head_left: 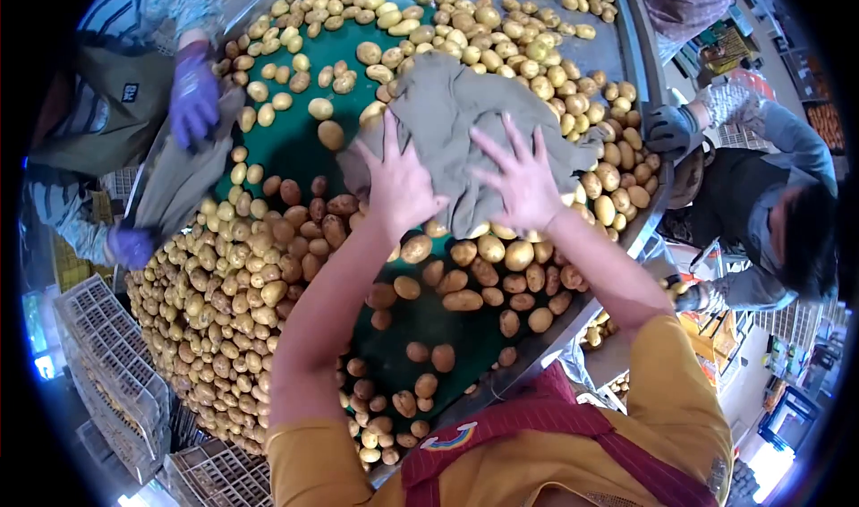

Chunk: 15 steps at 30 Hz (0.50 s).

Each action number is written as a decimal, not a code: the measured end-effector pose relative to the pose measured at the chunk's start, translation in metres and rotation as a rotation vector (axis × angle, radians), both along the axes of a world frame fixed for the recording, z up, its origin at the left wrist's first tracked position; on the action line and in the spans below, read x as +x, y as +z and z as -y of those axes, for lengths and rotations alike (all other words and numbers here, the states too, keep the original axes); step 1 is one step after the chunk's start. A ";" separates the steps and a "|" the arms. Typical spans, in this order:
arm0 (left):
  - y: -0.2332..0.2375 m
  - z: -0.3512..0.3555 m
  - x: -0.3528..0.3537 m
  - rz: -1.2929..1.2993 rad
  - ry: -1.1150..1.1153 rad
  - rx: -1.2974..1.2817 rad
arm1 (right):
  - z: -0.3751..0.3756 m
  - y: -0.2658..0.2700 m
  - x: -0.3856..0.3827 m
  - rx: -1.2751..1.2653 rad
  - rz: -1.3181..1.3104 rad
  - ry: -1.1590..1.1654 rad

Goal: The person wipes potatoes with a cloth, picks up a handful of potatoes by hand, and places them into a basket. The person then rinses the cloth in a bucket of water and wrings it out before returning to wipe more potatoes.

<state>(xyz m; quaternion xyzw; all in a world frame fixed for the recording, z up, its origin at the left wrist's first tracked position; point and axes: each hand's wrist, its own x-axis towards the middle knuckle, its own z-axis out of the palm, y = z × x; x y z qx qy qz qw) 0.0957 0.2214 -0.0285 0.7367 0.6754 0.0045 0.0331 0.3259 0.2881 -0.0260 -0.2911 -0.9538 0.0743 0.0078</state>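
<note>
Both of my hands press flat on a grey cloth spread over a heap of potatoes. My left hand lies on the cloth's near left part, fingers spread. My right hand rests on its near right part, fingers also apart. The potatoes lie on a green conveyor belt. More potatoes pile up at the left and below my arms.
On the left a person in purple gloves holds another grey cloth at the belt's edge. On the right a person's grey-gloved hand reaches the metal rim. Plastic crates stand at the lower left.
</note>
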 end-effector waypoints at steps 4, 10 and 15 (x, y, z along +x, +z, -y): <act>-0.034 -0.104 -0.045 -0.110 0.153 -0.025 | -0.090 -0.022 -0.046 0.058 0.009 -0.139; -0.040 -0.015 -0.093 0.120 0.143 0.197 | 0.003 -0.025 -0.045 -0.197 -0.007 -0.084; -0.003 0.125 -0.040 0.009 0.008 -0.142 | 0.099 0.023 0.015 -0.395 0.271 0.199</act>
